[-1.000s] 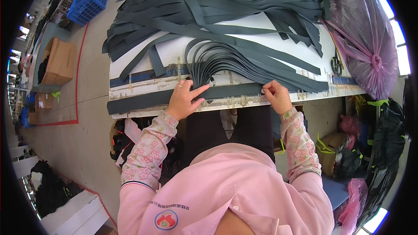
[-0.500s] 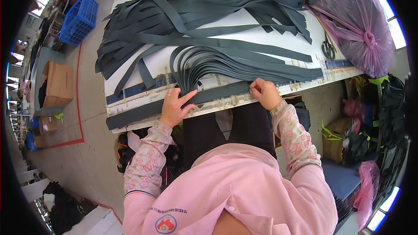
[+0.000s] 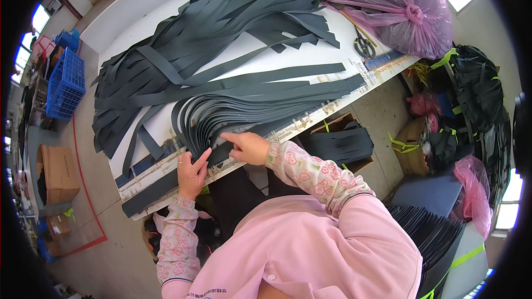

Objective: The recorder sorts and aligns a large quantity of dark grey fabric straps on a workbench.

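Observation:
My left hand [image 3: 191, 173] rests at the near edge of the white worktable [image 3: 260, 58], fingers spread, thumb and forefinger touching the curled ends of a fanned stack of dark grey strips [image 3: 244, 111]. My right hand [image 3: 249, 147] lies just to the right of it, forefinger pointing left and pressing on the same strip ends. One long dark strip [image 3: 160, 188] lies along the table's front edge under both hands. A big loose pile of the same dark strips [image 3: 205, 39] covers the far part of the table.
A tied pink plastic bag [image 3: 399, 5] and black scissors [image 3: 363, 47] sit at the table's right end. Blue crates [image 3: 65, 80] and cardboard boxes [image 3: 58, 171] stand on the floor to the left. Bags and a box of dark strips [image 3: 341, 144] crowd the right side.
My right hand has come left along the table edge and now sits next to my left hand on the strip ends. The view has tilted, so the table appears slanted.

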### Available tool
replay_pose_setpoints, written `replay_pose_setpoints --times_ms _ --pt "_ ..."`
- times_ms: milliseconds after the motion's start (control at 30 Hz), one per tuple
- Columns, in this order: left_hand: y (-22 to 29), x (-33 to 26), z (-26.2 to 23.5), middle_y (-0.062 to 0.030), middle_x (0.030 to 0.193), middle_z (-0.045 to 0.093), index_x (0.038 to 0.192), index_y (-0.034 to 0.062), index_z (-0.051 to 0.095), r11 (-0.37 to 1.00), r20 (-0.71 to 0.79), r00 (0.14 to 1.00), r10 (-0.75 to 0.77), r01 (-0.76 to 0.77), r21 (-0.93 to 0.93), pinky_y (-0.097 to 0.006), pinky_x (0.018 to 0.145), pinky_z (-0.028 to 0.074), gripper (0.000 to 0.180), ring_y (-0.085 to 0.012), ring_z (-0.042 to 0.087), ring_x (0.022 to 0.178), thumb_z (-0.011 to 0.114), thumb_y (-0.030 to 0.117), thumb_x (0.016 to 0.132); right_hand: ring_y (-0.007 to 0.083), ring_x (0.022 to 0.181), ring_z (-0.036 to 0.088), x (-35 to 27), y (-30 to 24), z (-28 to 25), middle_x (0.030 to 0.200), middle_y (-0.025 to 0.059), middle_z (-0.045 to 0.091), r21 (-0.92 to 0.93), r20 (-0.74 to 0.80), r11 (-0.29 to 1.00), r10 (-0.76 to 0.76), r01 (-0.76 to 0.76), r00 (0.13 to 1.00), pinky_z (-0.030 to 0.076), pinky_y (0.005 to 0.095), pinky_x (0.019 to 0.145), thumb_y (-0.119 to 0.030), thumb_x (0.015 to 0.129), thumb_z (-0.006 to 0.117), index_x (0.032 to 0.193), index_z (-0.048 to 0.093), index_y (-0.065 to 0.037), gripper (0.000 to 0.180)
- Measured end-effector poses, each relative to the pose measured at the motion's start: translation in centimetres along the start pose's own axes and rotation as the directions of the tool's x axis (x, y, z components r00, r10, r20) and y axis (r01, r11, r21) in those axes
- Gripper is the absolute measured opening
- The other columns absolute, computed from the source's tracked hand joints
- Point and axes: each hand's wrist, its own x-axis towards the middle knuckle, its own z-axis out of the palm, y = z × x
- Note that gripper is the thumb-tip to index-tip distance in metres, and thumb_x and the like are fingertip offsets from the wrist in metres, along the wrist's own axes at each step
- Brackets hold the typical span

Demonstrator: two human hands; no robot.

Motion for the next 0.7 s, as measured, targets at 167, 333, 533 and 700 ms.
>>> replay_pose_setpoints --times_ms 167,333,533,700 --pt "-0.3 -0.6 -0.1 -0.0124 0.092 0.047 0.128 0.0240 0.070 0.998 -0.025 0.999 0.028 -0.026 0.060 -0.041 0.075 0.043 0.048 -0.0317 0.048 0.086 0.070 0.011 0.082 0.0346 0.074 0.068 2.7 0.2 2.9 0.075 0.0152 0.068 -0.028 -0.287 0.992 -0.124 0.121 0.950 0.052 0.0445 0.070 -0.015 0.087 0.066 0.116 0.061 -0.006 0.032" --pt "0.0 0.6 0.0 -0.0141 0.094 0.048 0.132 0.0228 0.065 0.999 -0.008 0.999 0.045 -0.045 0.002 -0.044 0.078 0.044 0.056 -0.0333 0.049 0.088 0.072 0.013 0.077 0.0343 0.071 0.069 1.7 -0.3 4.4 0.072 0.0137 0.068 0.023 -0.272 1.000 -0.012 0.018 0.962 0.053 0.0464 0.071 -0.016 0.086 0.067 0.092 0.065 -0.007 0.011" --pt "-0.3 0.1 -0.4 -0.0099 0.089 0.046 0.133 0.0246 0.066 0.999 -0.018 0.999 0.027 -0.027 -0.017 -0.041 0.077 0.044 0.058 -0.0303 0.047 0.083 0.070 0.010 0.077 0.0272 0.067 0.066 2.0 -0.6 6.7 0.068 0.0052 0.067 -0.164 -0.227 0.981 -0.141 0.105 0.964 0.044 0.0400 0.080 -0.015 0.086 0.068 0.090 0.065 -0.010 0.007" --pt "-0.4 -0.2 -0.3 -0.0092 0.088 0.046 0.132 0.0248 0.066 0.999 -0.026 0.999 0.027 -0.028 -0.032 -0.040 0.076 0.044 0.056 -0.0294 0.047 0.083 0.069 0.009 0.078 0.0266 0.067 0.065 2.3 -1.0 7.7 0.068 0.0042 0.067 -0.212 -0.235 0.973 -0.138 0.088 0.962 0.043 0.0402 0.080 -0.015 0.086 0.067 0.089 0.065 -0.010 0.007"
